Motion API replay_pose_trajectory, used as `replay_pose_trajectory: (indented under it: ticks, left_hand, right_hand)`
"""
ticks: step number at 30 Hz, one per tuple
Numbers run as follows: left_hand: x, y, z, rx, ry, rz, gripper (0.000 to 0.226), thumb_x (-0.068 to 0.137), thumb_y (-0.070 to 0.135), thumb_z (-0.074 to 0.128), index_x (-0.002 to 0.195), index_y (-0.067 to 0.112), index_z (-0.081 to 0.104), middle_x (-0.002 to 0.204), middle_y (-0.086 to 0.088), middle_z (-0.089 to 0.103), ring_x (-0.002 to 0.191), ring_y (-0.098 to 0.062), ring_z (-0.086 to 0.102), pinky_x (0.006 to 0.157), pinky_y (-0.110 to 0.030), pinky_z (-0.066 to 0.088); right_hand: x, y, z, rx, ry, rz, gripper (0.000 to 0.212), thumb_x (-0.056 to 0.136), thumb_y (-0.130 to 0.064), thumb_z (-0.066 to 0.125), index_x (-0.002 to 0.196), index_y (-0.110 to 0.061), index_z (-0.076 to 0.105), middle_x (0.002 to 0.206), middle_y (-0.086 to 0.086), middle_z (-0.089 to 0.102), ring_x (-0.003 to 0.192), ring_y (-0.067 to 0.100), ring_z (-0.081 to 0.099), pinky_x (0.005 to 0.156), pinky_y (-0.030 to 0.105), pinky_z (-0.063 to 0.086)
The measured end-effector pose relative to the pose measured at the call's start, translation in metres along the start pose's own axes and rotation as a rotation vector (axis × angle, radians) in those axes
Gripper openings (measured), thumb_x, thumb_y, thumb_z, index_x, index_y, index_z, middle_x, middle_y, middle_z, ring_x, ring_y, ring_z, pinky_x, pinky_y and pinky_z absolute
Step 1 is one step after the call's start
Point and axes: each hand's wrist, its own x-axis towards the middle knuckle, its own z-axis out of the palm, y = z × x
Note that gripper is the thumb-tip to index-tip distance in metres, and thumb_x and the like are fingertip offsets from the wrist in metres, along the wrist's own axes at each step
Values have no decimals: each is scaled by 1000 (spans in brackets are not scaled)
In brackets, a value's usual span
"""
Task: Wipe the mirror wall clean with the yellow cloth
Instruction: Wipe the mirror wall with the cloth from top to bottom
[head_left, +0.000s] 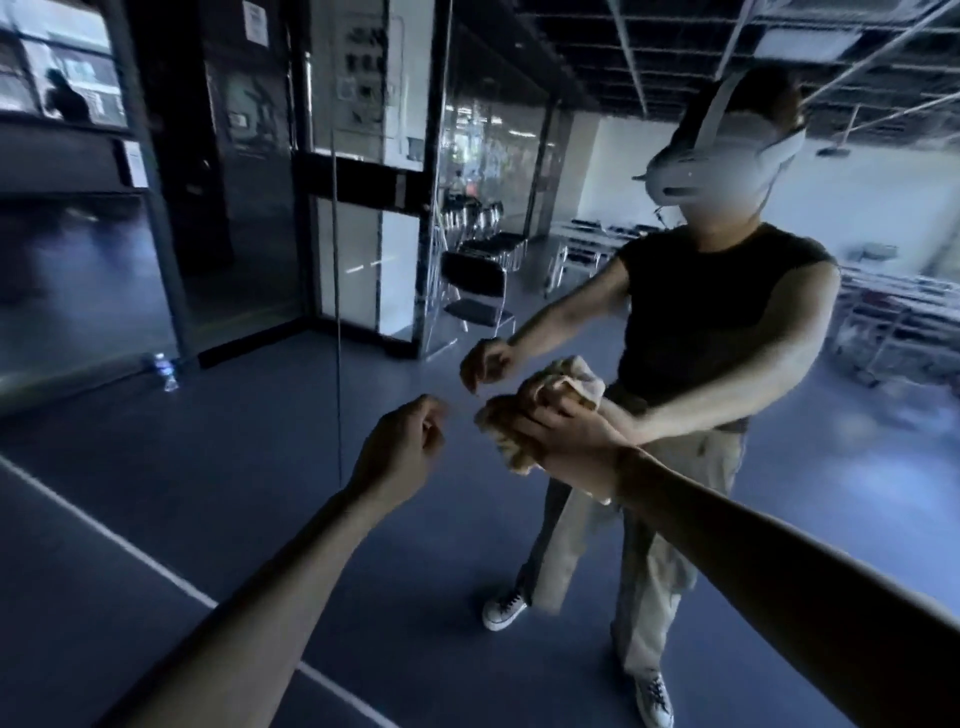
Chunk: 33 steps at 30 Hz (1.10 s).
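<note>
The mirror wall (249, 467) fills the view and reflects me, a standing person in a headset, dark top and light trousers. My right hand (566, 436) presses the crumpled yellow cloth (506, 441) flat against the glass at waist height; its reflection meets it just above. My left hand (400, 447) hangs loosely curled a short way left of the cloth, holding nothing, close to the glass. A vertical seam (337, 312) between mirror panels runs just left of my left hand.
Reflected in the mirror are a dark floor with a white line (104, 535), a black folding chair (475, 291), a row of chairs and tables behind, a glass door and a water bottle (167, 371) on the floor at left.
</note>
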Motion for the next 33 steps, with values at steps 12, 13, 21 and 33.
replay_pose_trajectory:
  ticks: [12,13,21,33]
  left_hand:
    - [35,-39,-61,-48,91,6,27,85,15,47,107,14,61,102,-3,67,93,-20,63,81,-37,52]
    - [34,-45,-63,-42,82,21,25,84,15,49,106,13,61,100,-3,67,91,-21,63,80,-39,52]
    - [34,-91,-94,24,20,18,25,91,6,47,112,12,61,108,-2,64,93,-17,62,81,-34,52]
    - [35,-138,-112,-9,47,-35,22,86,-1,52,97,9,67,103,-3,68,94,-16,62,82,-27,49]
  right_hand:
    - [122,6,-17,-44,230,244,51,74,-20,44,120,-15,65,115,11,63,106,34,52,85,52,46]
    - [117,-10,-8,-10,205,199,52,73,-18,40,118,-14,67,119,10,63,107,34,51,80,50,49]
    - [160,-18,-10,7,246,5,41,75,-19,46,107,-18,72,113,5,65,101,29,49,87,49,40]
    - [218,-99,31,301,286,158,43,75,-17,47,110,-20,71,121,-3,46,108,26,41,72,40,49]
